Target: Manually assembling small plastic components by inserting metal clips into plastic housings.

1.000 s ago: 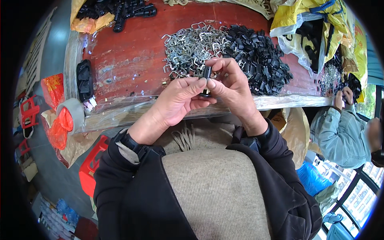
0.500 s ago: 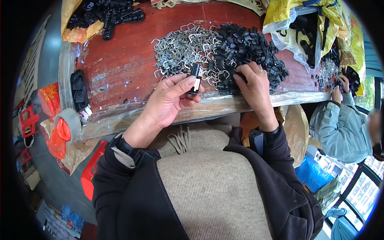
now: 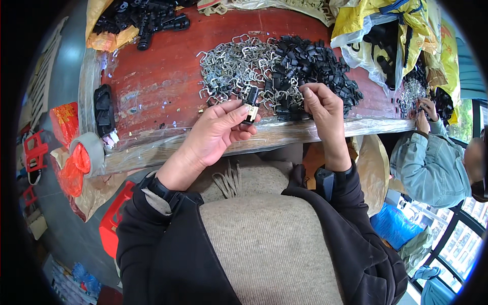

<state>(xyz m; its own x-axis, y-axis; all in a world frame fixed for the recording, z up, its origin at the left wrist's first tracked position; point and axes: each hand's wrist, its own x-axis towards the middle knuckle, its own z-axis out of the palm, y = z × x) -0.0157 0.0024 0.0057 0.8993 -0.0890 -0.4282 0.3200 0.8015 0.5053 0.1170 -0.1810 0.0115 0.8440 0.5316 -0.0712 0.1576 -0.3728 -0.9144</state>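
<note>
My left hand [image 3: 217,131] pinches a small black plastic part [image 3: 253,95] with a pale area on one side, thumb on top and fingers beneath. It is held above the table's near edge. My right hand [image 3: 327,109] is closed in a pinch over the near side of a heap of small black plastic pieces [image 3: 317,61]. Whatever lies between its fingertips is too small or hidden to name. To the left of the black pieces, and touching them, lies a heap of bent silvery metal hooks [image 3: 229,63].
The red table [image 3: 152,76] has a plastic-wrapped near edge. Black parts [image 3: 147,20] lie in a bag at far left; another yellow bag [image 3: 351,23] stands far right. A black tray-like piece [image 3: 103,111] and tape roll [image 3: 90,152] sit left. A co-worker [image 3: 424,165] works at right.
My right hand has lifted slightly out of the black pieces, its fingers drawn together. The part in my left hand has been tilted, with more of its pale side showing.
</note>
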